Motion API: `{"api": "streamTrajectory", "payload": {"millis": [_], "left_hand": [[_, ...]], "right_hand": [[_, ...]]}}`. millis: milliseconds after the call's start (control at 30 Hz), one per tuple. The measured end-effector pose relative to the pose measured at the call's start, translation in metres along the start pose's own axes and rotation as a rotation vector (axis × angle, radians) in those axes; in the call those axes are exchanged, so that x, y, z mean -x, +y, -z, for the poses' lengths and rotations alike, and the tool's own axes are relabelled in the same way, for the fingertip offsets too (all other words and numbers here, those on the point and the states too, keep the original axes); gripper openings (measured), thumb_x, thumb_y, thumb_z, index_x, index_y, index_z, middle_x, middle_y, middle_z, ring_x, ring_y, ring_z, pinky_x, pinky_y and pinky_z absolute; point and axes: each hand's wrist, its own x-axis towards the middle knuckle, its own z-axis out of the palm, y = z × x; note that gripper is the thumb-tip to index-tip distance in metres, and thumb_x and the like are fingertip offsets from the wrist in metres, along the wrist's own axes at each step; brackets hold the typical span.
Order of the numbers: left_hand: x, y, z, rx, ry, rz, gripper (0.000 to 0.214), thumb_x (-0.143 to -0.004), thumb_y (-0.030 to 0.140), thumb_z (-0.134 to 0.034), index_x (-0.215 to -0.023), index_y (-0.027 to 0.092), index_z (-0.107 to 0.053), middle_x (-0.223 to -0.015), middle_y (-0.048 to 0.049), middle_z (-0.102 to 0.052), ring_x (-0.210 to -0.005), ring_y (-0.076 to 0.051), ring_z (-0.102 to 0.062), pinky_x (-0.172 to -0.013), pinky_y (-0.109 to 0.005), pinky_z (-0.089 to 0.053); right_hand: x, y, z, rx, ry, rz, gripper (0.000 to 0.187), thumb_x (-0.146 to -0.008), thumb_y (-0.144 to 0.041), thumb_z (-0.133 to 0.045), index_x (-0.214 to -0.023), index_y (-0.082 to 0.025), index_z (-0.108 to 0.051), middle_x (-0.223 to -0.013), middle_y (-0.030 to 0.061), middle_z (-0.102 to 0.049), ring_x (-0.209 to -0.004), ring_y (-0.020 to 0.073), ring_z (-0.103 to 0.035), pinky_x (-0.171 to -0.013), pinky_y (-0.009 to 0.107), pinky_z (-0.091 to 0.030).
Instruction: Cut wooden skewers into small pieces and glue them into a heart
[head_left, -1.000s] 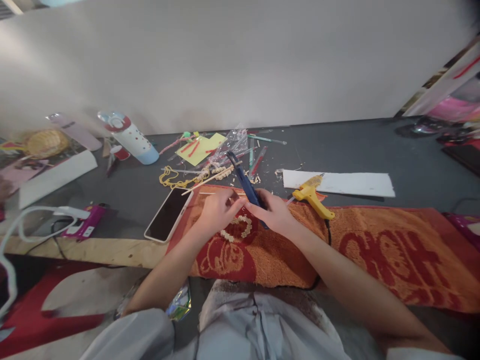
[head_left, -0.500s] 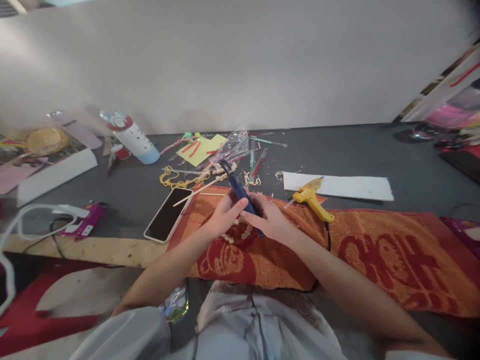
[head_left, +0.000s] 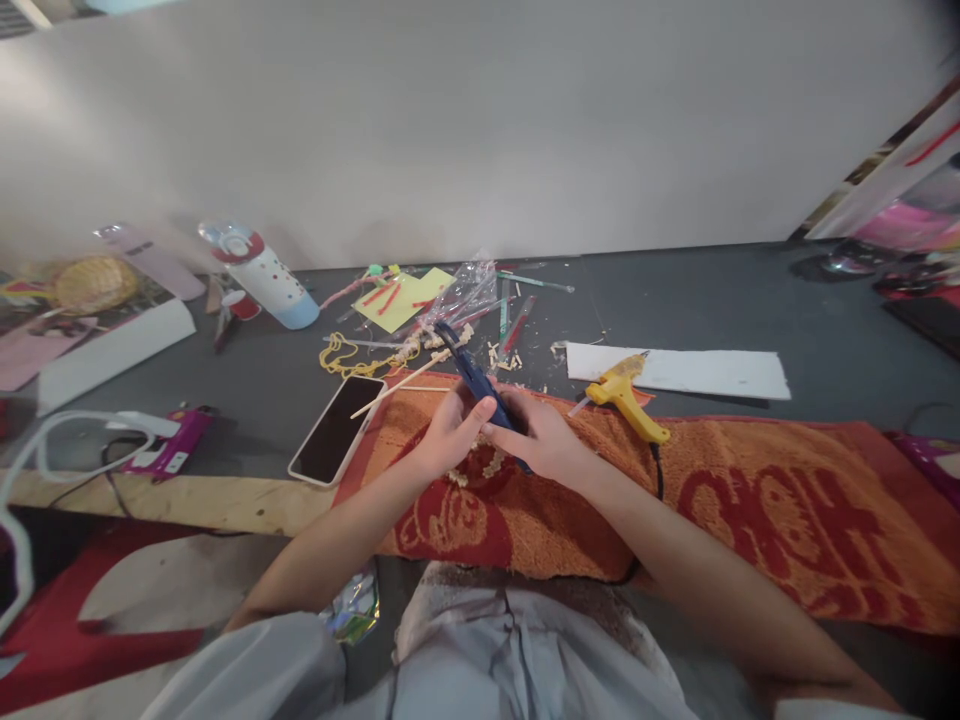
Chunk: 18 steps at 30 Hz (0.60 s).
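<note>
Probably stiff and light, best held along its thick body, the dark blue tool [head_left: 471,370] slants above the orange towel [head_left: 570,530], the right hand's [head_left: 544,432] grip clasped round it, the left hand's [head_left: 454,435] too hidden to tell.

An orange-and-red terry towel [head_left: 585,525] lies beneath the left grip [head_left: 447,438] and right grip [head_left: 549,438]; a black-screened rectangular phone [head_left: 334,432] leftward, a yellow plastic glue gun [head_left: 624,396] rightward.

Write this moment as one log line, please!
left hand: holding dark blue tool | right hand: holding same tool | pale stick: by tool's tip | towel: under hands | yellow glue gun: right of hands
</note>
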Motion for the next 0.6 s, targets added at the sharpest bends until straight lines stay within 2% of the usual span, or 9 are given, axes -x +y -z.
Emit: {"api": "streamTrajectory", "payload": {"millis": [267, 367, 433, 500, 600], "left_hand": [[-0.005, -0.001, 0.000, 0.039, 0.029, 0.046, 0.059, -0.074, 0.065, -0.065, -0.107, 0.017, -0.059, -0.106, -0.0095, -0.066, -0.102, -0.023, -0.062, -0.091, -0.036, -0.050], [-0.007, 0.000, 0.006, -0.021, 0.047, -0.021, 0.053, -0.081, 0.065, -0.055, -0.107, 0.018, -0.060, -0.103, -0.0087, -0.067, -0.100, -0.022, -0.063, -0.089, -0.035, -0.052], [-0.007, 0.002, 0.014, -0.158, 0.124, -0.121, 0.047, -0.090, 0.059, -0.044, -0.108, 0.019, -0.060, -0.098, -0.0082, -0.068, -0.092, -0.019, -0.065, -0.081, -0.033, -0.054], [-0.007, 0.005, 0.025, -0.403, 0.251, -0.281, 0.037, -0.095, 0.049, -0.041, -0.105, 0.019, -0.060, -0.091, -0.0074, -0.068, -0.080, -0.017, -0.064, -0.074, -0.032, -0.053], [-0.008, 0.011, 0.038, -0.843, 0.449, -0.621, 0.024, -0.094, 0.034, -0.045, -0.095, 0.017, -0.062, -0.088, -0.0085, -0.068, -0.085, -0.018, -0.064, -0.082, -0.036, -0.051]], "right_hand": [[-0.002, 0.000, -0.002, -0.071, 0.013, -0.006, 0.038, -0.085, -0.043, -0.057, -0.113, -0.017, -0.060, -0.107, 0.0079, -0.069, -0.095, 0.0235, -0.064, -0.084, 0.036, -0.048], [-0.002, -0.003, 0.001, -0.066, 0.043, -0.020, 0.040, -0.084, -0.044, -0.058, -0.115, -0.018, -0.059, -0.108, 0.0075, -0.068, -0.096, 0.0232, -0.063, -0.084, 0.035, -0.047], [-0.002, -0.004, 0.005, -0.041, 0.062, -0.080, 0.041, -0.084, -0.049, -0.057, -0.110, -0.018, -0.059, -0.100, 0.0070, -0.068, -0.089, 0.0225, -0.063, -0.078, 0.034, -0.048], [-0.001, -0.005, 0.009, -0.008, 0.078, -0.150, 0.043, -0.084, -0.054, -0.055, -0.106, -0.017, -0.059, -0.092, 0.0065, -0.067, -0.082, 0.0219, -0.061, -0.073, 0.034, -0.046], [-0.001, -0.003, 0.013, 0.026, 0.080, -0.179, 0.046, -0.082, -0.057, -0.055, -0.104, -0.017, -0.057, -0.090, 0.0063, -0.065, -0.083, 0.0224, -0.059, -0.074, 0.035, -0.044]]}}
